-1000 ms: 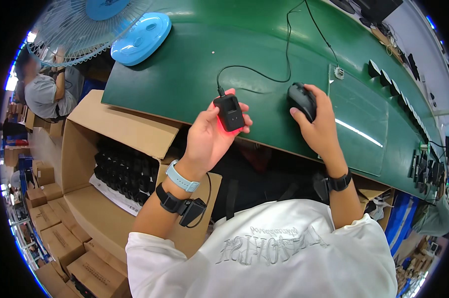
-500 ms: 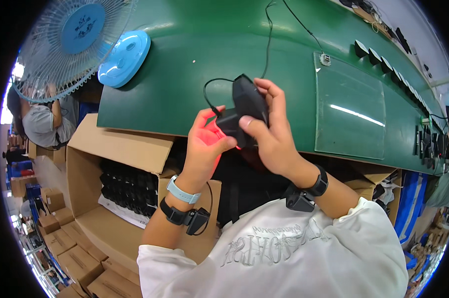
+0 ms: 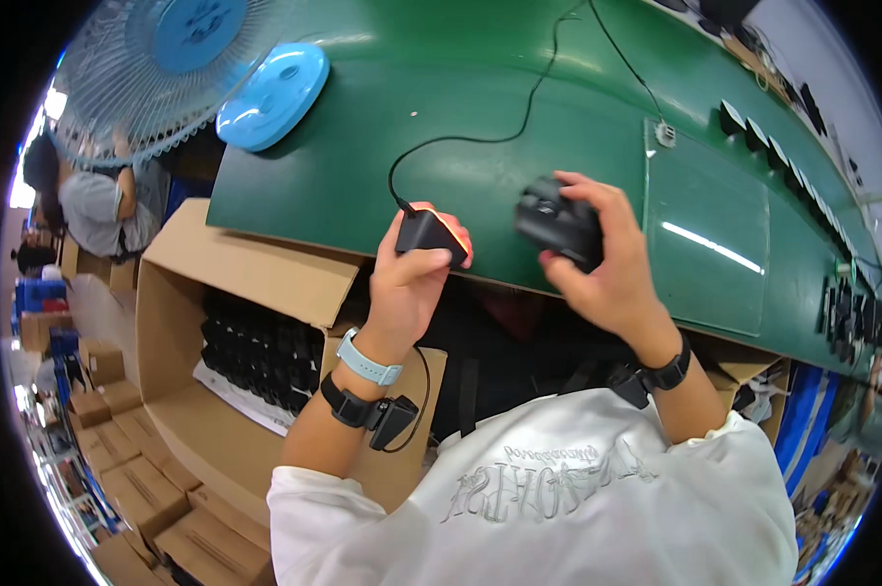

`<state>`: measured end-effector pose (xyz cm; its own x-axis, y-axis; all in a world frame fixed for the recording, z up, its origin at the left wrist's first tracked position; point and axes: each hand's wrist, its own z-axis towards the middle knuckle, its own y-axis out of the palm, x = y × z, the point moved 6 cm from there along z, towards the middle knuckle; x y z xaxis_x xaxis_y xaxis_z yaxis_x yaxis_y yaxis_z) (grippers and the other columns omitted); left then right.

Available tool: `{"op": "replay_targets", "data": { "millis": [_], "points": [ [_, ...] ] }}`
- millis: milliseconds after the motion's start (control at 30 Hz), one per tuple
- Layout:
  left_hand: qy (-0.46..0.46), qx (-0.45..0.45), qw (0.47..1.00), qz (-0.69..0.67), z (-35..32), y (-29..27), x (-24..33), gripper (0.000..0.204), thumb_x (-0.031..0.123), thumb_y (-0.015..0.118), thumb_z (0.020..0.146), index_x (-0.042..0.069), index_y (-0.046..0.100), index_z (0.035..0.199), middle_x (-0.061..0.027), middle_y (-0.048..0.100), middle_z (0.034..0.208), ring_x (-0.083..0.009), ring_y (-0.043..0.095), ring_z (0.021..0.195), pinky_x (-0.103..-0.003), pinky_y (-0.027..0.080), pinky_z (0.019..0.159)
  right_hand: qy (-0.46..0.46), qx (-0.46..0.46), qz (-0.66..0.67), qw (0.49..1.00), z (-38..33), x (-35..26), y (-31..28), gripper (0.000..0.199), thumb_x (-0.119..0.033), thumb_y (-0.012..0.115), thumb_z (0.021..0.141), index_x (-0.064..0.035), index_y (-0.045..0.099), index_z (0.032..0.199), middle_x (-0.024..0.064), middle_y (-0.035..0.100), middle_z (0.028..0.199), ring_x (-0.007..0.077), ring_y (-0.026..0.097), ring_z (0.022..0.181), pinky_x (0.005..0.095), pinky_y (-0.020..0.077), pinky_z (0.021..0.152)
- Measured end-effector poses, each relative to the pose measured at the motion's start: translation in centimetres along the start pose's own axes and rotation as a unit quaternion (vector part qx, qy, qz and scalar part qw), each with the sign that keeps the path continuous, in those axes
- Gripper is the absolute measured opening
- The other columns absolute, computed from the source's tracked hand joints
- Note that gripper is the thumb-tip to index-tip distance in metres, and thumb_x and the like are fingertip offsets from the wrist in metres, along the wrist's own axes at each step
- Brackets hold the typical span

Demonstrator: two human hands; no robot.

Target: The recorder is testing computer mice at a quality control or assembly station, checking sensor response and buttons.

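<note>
My left hand (image 3: 411,278) is closed around a small black box-shaped device (image 3: 424,235) with an orange-red glowing edge. A thin black cable (image 3: 441,143) plugs into its top and runs back across the green table. To the right, my right hand (image 3: 612,254) grips a larger black angular device (image 3: 560,223), slightly blurred, whose exact kind I cannot make out. The two pieces are apart, both held above the table's front edge.
The green table (image 3: 353,146) carries a glass sheet (image 3: 709,225) on the right and a blue oval fan base (image 3: 272,96) at the left. An open cardboard box (image 3: 246,236) of black parts stands below. Another person (image 3: 104,210) sits at far left.
The two black pieces, together before, are now apart. My right hand has moved right with the larger one; my left keeps the glowing box, whose light shows orange along its edge.
</note>
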<state>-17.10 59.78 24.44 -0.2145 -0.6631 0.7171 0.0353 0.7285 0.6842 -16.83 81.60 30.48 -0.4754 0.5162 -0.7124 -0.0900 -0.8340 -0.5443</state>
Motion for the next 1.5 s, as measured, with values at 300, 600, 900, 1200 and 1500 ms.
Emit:
{"op": "replay_targets", "data": {
  "millis": [300, 600, 900, 1200, 1500],
  "points": [
    [0.013, -0.019, 0.992, 0.124, -0.6, -0.2, -0.7, 0.029, -0.009, 0.064, 0.07, 0.009, 0.05, 0.088, -0.0042, 0.057, 0.079, -0.0189, 0.055, 0.077, -0.033, 0.046, 0.068, 0.068, 0.009, -0.157, 0.985, 1.4, 5.4, -1.5, 0.05, -0.006, 0.068, 0.073, -0.0008, 0.058, 0.121, 0.019, 0.064, 0.123, 0.0395, 0.058, 0.115, 0.0453, 0.0472, 0.101],
    [0.031, -0.002, 0.997, 0.071, -0.7, 0.2, 0.2, 0.031, -0.008, 0.062, 0.069, 0.01, 0.046, 0.088, -0.0053, 0.055, 0.078, -0.0185, 0.052, 0.075, -0.032, 0.043, 0.066, -0.133, -0.039, -0.054, 0.989, -1.0, -0.7, 4.2, 0.03, 0.002, 0.071, 0.071, -0.0032, 0.063, 0.099, 0.0142, 0.063, 0.105, 0.0364, 0.059, 0.103, 0.0427, 0.049, 0.087],
    [0.036, -0.011, 0.997, 0.061, -0.8, 0.4, 0.4, 0.032, -0.008, 0.061, 0.068, 0.01, 0.045, 0.09, -0.0061, 0.054, 0.08, -0.0185, 0.052, 0.077, -0.033, 0.044, 0.067, -0.057, -0.12, -0.013, 0.991, -1.0, 0.6, 6.3, 0.02, 0.0, 0.072, 0.076, -0.0022, 0.063, 0.094, 0.0124, 0.059, 0.095, 0.0324, 0.058, 0.089, 0.0412, 0.0492, 0.076],
    [0.022, -0.044, 0.998, 0.042, -0.8, 0.5, 0.3, 0.033, -0.007, 0.062, 0.07, 0.01, 0.045, 0.092, -0.0072, 0.053, 0.081, -0.0203, 0.053, 0.079, -0.034, 0.045, 0.069, -0.065, -0.114, -0.026, 0.991, -1.2, 0.4, 6.3, 0.017, 0.0, 0.072, 0.077, -0.0024, 0.063, 0.091, 0.0122, 0.06, 0.095, 0.0319, 0.058, 0.089, 0.0402, 0.0491, 0.076],
    [0.028, -0.096, 0.984, 0.147, -0.6, -0.1, -0.1, 0.035, -0.006, 0.066, 0.071, 0.008, 0.046, 0.096, -0.0073, 0.056, 0.084, -0.02, 0.056, 0.082, -0.033, 0.047, 0.073, -0.053, -0.116, 0.008, 0.992, -1.1, 0.7, 6.0, 0.018, 0.001, 0.073, 0.076, -0.0029, 0.064, 0.091, 0.0118, 0.062, 0.094, 0.0316, 0.059, 0.089, 0.0397, 0.0493, 0.075]
  ]
}}
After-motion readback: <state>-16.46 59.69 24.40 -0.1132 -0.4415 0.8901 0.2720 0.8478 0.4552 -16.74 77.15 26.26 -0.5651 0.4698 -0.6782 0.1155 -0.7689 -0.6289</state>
